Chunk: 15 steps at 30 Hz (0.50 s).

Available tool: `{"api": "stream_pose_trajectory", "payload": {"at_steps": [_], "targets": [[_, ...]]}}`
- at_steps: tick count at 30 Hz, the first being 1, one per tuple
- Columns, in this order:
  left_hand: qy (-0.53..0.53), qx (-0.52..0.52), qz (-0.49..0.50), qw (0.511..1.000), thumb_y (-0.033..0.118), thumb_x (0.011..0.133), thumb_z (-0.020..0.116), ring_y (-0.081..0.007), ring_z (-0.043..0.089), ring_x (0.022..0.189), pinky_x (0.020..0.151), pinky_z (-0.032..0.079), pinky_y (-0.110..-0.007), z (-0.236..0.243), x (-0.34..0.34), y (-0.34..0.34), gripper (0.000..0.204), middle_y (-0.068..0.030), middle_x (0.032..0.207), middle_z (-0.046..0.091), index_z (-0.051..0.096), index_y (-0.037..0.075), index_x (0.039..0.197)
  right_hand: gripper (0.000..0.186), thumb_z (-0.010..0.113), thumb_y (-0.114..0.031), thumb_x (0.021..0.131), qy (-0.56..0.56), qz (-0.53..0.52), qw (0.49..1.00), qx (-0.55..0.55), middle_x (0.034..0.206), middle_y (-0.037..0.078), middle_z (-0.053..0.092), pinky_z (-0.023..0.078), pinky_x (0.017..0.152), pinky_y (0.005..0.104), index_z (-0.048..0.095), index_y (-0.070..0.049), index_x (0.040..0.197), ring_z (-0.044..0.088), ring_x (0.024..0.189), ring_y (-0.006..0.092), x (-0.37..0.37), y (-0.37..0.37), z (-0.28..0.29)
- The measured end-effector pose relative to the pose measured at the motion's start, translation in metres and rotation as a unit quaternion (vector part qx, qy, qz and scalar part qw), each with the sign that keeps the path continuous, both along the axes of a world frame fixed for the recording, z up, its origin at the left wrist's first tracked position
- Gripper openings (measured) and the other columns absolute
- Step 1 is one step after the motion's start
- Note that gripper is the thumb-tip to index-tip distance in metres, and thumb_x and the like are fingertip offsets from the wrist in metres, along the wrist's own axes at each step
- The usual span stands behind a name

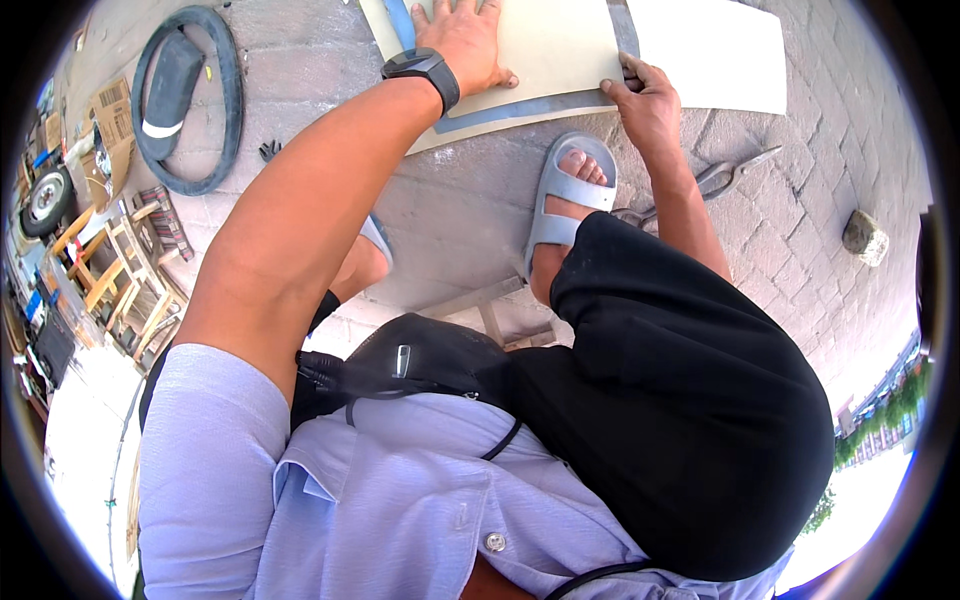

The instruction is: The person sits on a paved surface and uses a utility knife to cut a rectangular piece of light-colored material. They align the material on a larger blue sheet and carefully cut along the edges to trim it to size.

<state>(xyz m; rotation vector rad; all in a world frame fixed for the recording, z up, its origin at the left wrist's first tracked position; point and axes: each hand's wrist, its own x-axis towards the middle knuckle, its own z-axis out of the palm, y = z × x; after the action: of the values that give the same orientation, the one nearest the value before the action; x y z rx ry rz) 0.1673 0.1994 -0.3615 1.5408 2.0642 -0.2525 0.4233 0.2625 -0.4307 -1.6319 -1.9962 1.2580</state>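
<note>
My left hand [460,50], a dark watch at its wrist, lies spread on a cream sheet [555,50] on the paving at the top of the view. A blue-grey strip [540,106] shows along that sheet's lower and side edges, with more pale sheet [715,55] beneath and to the right. My right hand [645,100] has its fingers curled on the right edge of the cream sheet, near the grey strip's corner; some fingertips are hidden. Metal shears [725,175] lie on the paving just below and right of that hand, partly behind my forearm.
A black rubber ring [225,125] with a dark pad inside lies left. Beyond are cardboard [110,120], a small wheel [48,200] and piled wooden frames [120,275]. A stone block [865,238] lies right. My sandalled feet [570,190] are below the sheets; a wooden piece [480,300] lies between them.
</note>
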Motion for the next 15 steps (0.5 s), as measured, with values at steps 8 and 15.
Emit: {"api": "stream_pose_trajectory", "payload": {"at_steps": [8,15], "targets": [[0.002,0.025,0.004,1.0,0.05,0.063,0.094,-0.0503,0.011,0.156,0.122,0.023,-0.066,-0.004,0.0,-0.003,0.131,-0.0294,0.169,0.01,0.021,0.008,0.164,0.052,0.081,-0.008,0.079,0.028,0.017,0.999,-0.027,0.108,0.01,0.067,0.056,0.085,0.0304,0.071,-0.002,0.129,0.066,0.091,0.0177,0.004,0.005,-0.004],[0.029,0.078,0.001,0.997,0.051,0.063,0.094,-0.0483,0.013,0.156,0.121,0.024,-0.066,-0.023,-0.004,-0.01,0.127,-0.0242,0.171,0.014,0.026,0.018,0.165,0.059,0.079,0.0,0.077,0.009,0.037,0.999,0.015,0.104,0.007,0.062,0.054,0.083,0.0296,0.068,-0.005,0.135,0.06,0.087,0.016,0.004,-0.004,0.0]]}}
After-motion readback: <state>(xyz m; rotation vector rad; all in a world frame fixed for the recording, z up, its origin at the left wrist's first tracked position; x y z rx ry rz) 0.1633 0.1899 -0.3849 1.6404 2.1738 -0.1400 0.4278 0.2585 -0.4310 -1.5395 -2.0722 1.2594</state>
